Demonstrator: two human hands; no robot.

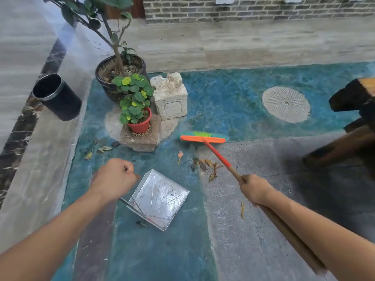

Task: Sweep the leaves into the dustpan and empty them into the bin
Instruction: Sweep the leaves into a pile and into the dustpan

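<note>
Outdoors: one dustpan (160, 197), square, scratched sheet metal, flat on teal ground (152, 254). Left hand (115, 179) fisted over top of its thin rod handle. One broom (203, 139): orange head, green-blue bristles, wooden shaft. Right hand (254, 191) wrapped round shaft. Leaves (203, 165): dry brown cluster between dustpan and broom head, few more loose at left. One bin (58, 98), black cylinder, far left, well apart. Two potted plants (140, 122), two rough stone blocks (170, 98) behind.

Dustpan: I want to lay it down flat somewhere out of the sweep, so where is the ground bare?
Bare: blue ground between the stone block and the round stone disc; grey paving right of the broom; near ground below the dustpan. Crowded: around the red pot and the leaves.
</note>
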